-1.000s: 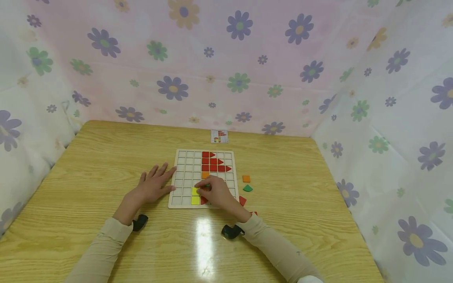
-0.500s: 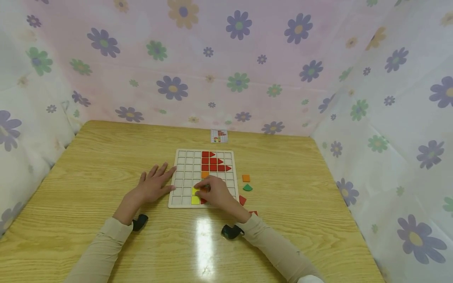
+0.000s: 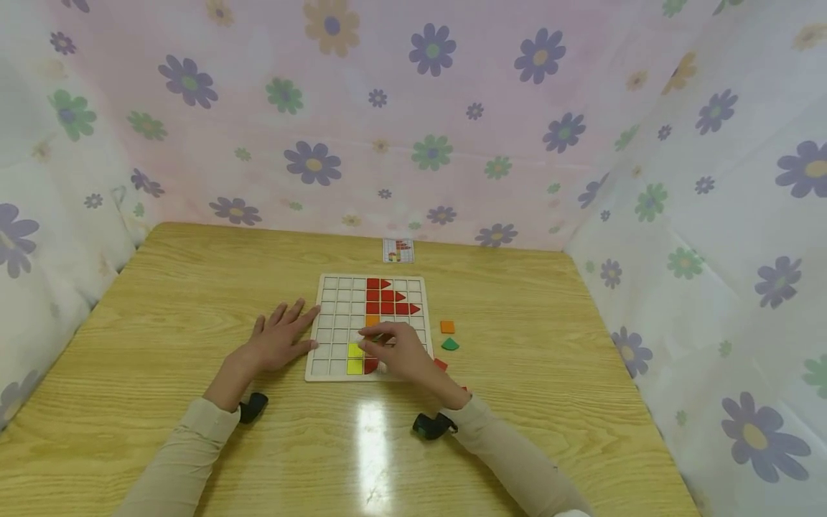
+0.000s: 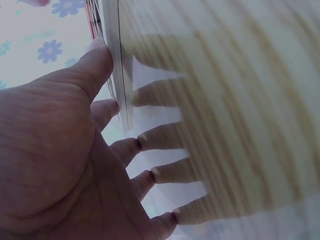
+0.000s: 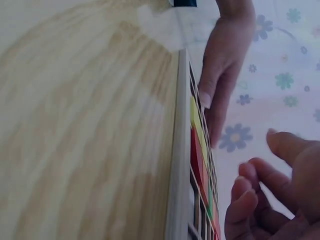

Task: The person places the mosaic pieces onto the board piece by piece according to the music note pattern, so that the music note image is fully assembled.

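Observation:
A wooden grid board [image 3: 334, 327] lies flat on the table. My left hand [image 3: 278, 343] rests beside it with fingers spread; its thumb and index finger touch the board's left edge. Over the lower middle hovers my right hand [image 3: 403, 352], fingers bent. In the right wrist view, thumb and index finger of that hand [image 5: 307, 180] stand apart with nothing between them. Two yellow squares [image 3: 354, 366] sit in the grid just beneath, with a rounded red piece [image 3: 370, 367] alongside. Farther up are an orange square [image 3: 372, 320] and three rows of red pieces [image 3: 388, 296]. The right hand hides some cells.
Right of the board lie a loose orange square [image 3: 447, 327], a green quarter-circle [image 3: 450, 345] and a red piece [image 3: 441, 365], with another red bit partly behind the wrist. A small pattern card [image 3: 398, 250] lies at the back. Flowered cloth surrounds the table.
My right hand has risen slightly off the yellow squares, and its thumb and finger have parted. More of the upper yellow square and the rounded red piece shows. The left hand stays put.

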Available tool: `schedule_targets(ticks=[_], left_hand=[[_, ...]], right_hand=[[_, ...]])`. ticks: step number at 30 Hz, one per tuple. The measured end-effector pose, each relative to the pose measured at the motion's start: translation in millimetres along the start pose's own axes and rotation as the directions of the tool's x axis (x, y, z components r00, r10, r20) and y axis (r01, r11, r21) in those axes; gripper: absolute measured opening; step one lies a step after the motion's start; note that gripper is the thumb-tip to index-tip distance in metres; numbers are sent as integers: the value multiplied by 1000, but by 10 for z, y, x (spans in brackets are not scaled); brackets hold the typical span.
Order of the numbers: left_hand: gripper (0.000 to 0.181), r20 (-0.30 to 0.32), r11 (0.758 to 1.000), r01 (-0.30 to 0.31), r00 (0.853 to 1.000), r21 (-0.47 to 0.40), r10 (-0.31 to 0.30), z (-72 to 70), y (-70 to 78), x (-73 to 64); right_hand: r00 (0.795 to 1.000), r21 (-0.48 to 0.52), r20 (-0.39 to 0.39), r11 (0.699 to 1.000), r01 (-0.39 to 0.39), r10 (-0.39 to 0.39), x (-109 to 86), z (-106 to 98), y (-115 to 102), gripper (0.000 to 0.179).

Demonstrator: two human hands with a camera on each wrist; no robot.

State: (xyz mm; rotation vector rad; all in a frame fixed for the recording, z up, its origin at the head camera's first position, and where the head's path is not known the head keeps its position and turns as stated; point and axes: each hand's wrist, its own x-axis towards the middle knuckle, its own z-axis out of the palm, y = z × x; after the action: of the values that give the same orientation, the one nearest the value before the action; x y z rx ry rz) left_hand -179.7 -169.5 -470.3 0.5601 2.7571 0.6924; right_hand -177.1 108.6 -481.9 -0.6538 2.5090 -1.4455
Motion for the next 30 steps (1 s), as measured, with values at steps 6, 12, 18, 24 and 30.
schedule_targets(ticks=[6,12,18,24,30], left_hand=[[67,2,1000,-8,1000,-11,8,6,-11,-1],[67,7,1000,-1,1000,-17,1,10,-33,4],[67,7,1000,-2,1000,-21,2,13,-35,10],[67,10,1000,3,1000,-29,-2,15,-30,24],[68,17,1000,8,1000,-28,-7,28,-43,24]], right_hand=[[996,31,-76,998,52,-50,-68,-301,122,23],[1000,-147,-7,989,-23,22,-172,-671,268,17],[967,-261,203,960,-101,156,-342,-998,261,13],[940,-279,266,950,-138,214,-442,-1101,280,20],[959,-277,189,949,-153,210,-453,-1040,323,23]])
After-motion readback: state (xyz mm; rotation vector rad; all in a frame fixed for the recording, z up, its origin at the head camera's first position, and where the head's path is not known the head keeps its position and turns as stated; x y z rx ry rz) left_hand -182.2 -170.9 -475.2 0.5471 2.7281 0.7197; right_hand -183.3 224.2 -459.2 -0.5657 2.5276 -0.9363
